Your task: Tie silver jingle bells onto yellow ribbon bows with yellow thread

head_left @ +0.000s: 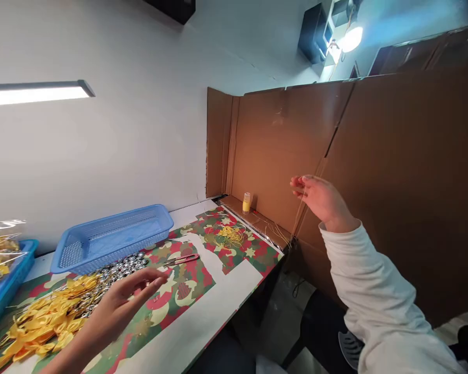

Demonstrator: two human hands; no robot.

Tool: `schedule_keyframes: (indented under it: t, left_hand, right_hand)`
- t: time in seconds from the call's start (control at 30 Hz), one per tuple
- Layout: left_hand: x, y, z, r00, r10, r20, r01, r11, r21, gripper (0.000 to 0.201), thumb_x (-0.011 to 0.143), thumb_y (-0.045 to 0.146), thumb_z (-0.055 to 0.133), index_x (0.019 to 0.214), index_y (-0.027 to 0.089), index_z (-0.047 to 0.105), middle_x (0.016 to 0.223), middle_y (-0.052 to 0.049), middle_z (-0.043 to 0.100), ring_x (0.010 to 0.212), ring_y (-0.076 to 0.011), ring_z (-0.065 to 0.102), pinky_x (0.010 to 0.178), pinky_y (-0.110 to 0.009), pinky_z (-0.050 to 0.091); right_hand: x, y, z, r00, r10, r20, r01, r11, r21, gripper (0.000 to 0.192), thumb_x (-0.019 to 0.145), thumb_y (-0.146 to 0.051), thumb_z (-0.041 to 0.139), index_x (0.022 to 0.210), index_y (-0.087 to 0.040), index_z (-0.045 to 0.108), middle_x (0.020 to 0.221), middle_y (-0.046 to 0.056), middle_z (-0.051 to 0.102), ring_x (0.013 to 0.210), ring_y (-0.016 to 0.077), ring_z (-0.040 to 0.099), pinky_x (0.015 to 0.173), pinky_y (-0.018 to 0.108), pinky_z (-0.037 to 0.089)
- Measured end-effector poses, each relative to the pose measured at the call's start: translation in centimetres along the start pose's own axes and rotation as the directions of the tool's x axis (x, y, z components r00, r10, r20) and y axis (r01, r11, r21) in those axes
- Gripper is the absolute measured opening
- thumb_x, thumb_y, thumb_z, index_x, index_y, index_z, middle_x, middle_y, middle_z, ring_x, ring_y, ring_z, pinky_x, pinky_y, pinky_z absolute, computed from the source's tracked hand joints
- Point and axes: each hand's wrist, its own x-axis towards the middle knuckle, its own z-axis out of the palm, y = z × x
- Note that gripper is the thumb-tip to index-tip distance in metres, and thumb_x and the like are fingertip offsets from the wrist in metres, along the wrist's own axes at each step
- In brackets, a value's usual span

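My right hand (320, 197) is raised in front of the brown cardboard partition (393, 171), fingers pinched on thin golden threads (301, 215) that run down to the table's edge. My left hand (127, 298) hovers low over the patterned paper (187, 285), fingers loosely apart, holding nothing that shows. It is next to a heap of small silver bells (120, 267) and yellow ribbon bows (47, 319). A small pair of thread snips (181, 259) lies just beyond its fingertips.
An empty blue mesh basket (113, 236) stands behind the bells. A second blue tray (2, 285) with bagged yellow items sits far left. A tangle of yellow thread (229, 236) and a small yellow bottle (246, 202) lie near the cardboard. A lamp bar (35, 92) glows at left.
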Motion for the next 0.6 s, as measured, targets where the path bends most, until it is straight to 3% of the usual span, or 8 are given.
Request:
schedule_keyframes:
  t: [0.07,0.13,0.23,0.3,0.43,0.5,0.6]
  left_hand:
    - [1.1,3.5,0.5,0.988,0.044,0.145,-0.032,0.996,-0.087,0.04,0.076,0.059,0.057,0.08,0.023,0.075,0.08,-0.004,0.075,0.072,-0.021,0.067,0.059,-0.025,0.054]
    - [1.8,7.5,1.5,0.967,0.128,0.219,-0.085,0.977,-0.195,0.035,0.081,0.052,0.057,0.087,0.021,0.074,0.09,-0.006,0.074,0.081,-0.0212,0.067,0.072,-0.028,0.054]
    - [2.2,12.6,3.4,0.956,0.232,0.182,-0.157,0.924,-0.35,0.033,0.084,0.044,0.059,0.104,0.021,0.069,0.105,-0.007,0.07,0.089,-0.0199,0.065,0.074,-0.029,0.052]
    - [2.1,14.6,4.6,0.951,0.283,0.121,-0.198,0.862,-0.466,0.033,0.085,0.041,0.06,0.11,0.019,0.065,0.108,-0.009,0.068,0.099,-0.0206,0.061,0.081,-0.03,0.05]
    - [1.7,15.2,5.6,0.967,0.214,-0.136,-0.25,0.708,-0.66,0.028,0.09,0.041,0.053,0.095,0.016,0.064,0.091,-0.005,0.064,0.085,-0.0155,0.057,0.078,-0.027,0.047]
    - [1.3,14.5,5.6,0.976,0.151,-0.156,-0.217,0.649,-0.729,0.031,0.089,0.044,0.055,0.079,0.016,0.06,0.075,-0.001,0.057,0.071,-0.012,0.052,0.067,-0.024,0.044]
    - [0.7,13.0,5.8,0.995,0.046,-0.089,-0.1,0.539,-0.837,0.041,0.085,0.05,0.058,0.064,0.017,0.049,0.055,0.006,0.035,0.05,-0.0069,0.031,0.048,-0.02,0.03]
  right_hand:
    - [-1.9,-1.3,1.8,0.994,0.088,0.058,-0.095,0.984,0.151,0.025,0.059,-0.038,0.077,0.072,-0.023,0.062,0.11,0.001,0.067,0.102,0.0186,0.058,0.073,0.028,0.047]
    - [-3.7,-1.8,3.9,0.968,0.193,0.162,-0.231,0.936,0.264,0.026,0.056,-0.038,0.08,0.071,-0.024,0.064,0.115,-0.001,0.064,0.103,0.0181,0.055,0.072,0.027,0.046]
    - [-5.9,-1.6,7.5,0.889,0.295,0.35,-0.417,0.839,0.349,0.027,0.056,-0.039,0.082,0.073,-0.026,0.066,0.118,-0.002,0.063,0.103,0.0186,0.054,0.077,0.03,0.045]
    - [-7.1,-1.1,9.8,0.839,0.295,0.458,-0.481,0.796,0.367,0.026,0.059,-0.04,0.081,0.076,-0.026,0.067,0.113,-0.002,0.064,0.1,0.0189,0.055,0.081,0.033,0.045]
    - [-9.0,0.0,13.8,0.805,0.231,0.547,-0.485,0.787,0.382,0.021,0.067,-0.04,0.077,0.078,-0.024,0.069,0.091,0.001,0.066,0.091,0.0182,0.056,0.08,0.033,0.044]
    - [-9.6,0.7,15.2,0.787,0.215,0.578,-0.488,0.79,0.372,0.02,0.07,-0.042,0.076,0.077,-0.025,0.068,0.081,0.0,0.064,0.085,0.0179,0.056,0.076,0.032,0.044]
    - [-9.5,1.3,16.8,0.754,0.264,0.602,-0.545,0.762,0.348,0.02,0.071,-0.04,0.076,0.079,-0.025,0.066,0.083,-0.001,0.064,0.085,0.017,0.057,0.074,0.031,0.046]
